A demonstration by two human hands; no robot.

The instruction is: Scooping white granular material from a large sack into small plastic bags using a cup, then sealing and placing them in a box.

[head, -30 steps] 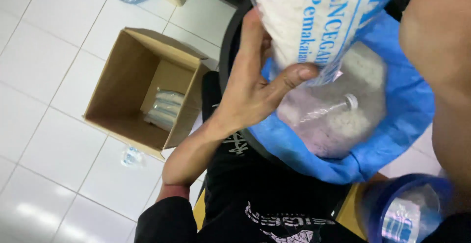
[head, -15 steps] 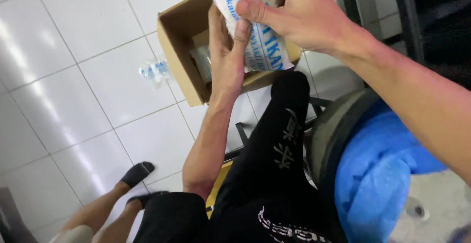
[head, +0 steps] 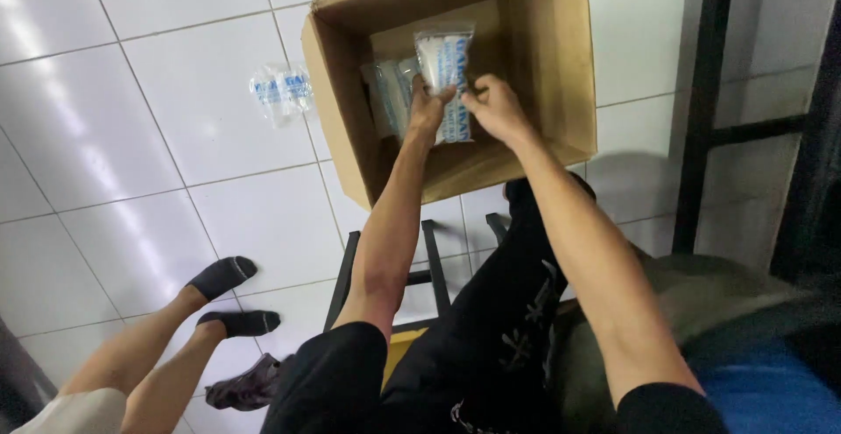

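Blue cloth, one, bottom right corner, nearest the camera; beside it a dull olive bundle.

Legs in black trousers, the person's own, over a dark stool frame.

Second person's legs, two, grey socks, lower left; a dark sandal beside them. Not part of the handling.

Left hand, one, closed on the lower left edge of the packet, fingers curled round it.

Right hand, one, pinching the packet's lower right edge between thumb and fingers.

Packet: one in hand, clear plastic with blue print, filled with something white. Long axis runs away from the person, upright in the view, top end far. It sits directly above the hands, over the open box. Both hands touch it; neither is clearly the nearer.

Box: one, brown cardboard, flaps open, on white floor tiles. Inside, against the left wall, more packets; at least two, exact count cannot be told.

Loose packet, one, on the tiles just left of the box, apart from it.
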